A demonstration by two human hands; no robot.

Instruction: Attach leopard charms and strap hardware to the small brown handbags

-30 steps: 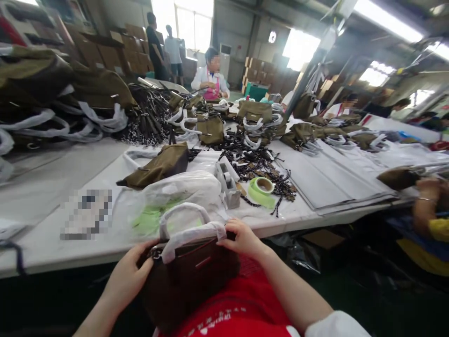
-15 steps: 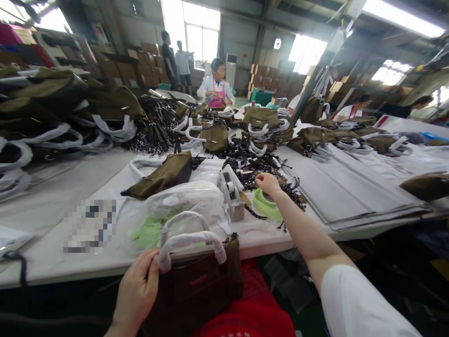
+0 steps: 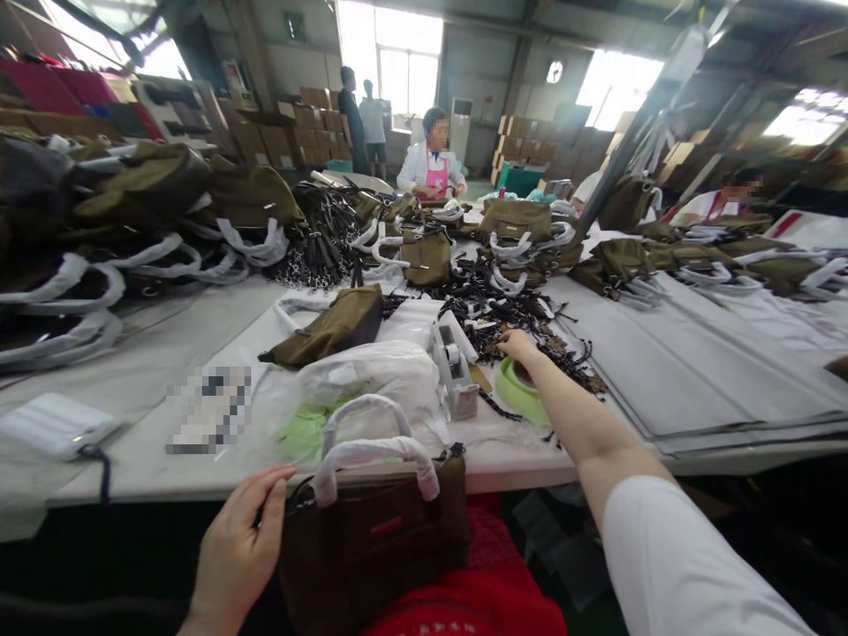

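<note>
A dark brown handbag (image 3: pixel 371 548) with wrapped white handles (image 3: pixel 374 455) stands upright in my lap against the table edge. My left hand (image 3: pixel 242 539) is just left of the bag's top corner, thumb and fingers apart, with nothing seen in it. My right hand (image 3: pixel 520 346) reaches out over a heap of black cords with brown pieces (image 3: pixel 556 340), its fingertips pinched at the heap. What they hold, if anything, is too small to make out. Under that wrist lies a roll of light green tape (image 3: pixel 520 393), partly hidden. Left of it stands a grey tape dispenser (image 3: pixel 457 375).
A clear plastic bag with green pieces (image 3: pixel 358 389) and an olive handbag (image 3: pixel 331 331) lie ahead on the white table. Bags with wrapped handles (image 3: pixel 152 212) pile up at left, beside black straps (image 3: pixel 324 234). A co-worker (image 3: pixel 434 163) sits across.
My left hand has come away from the bag's handle base to its left side, fingers loosened. My right hand stays at the cord heap. The view has turned slightly left.
</note>
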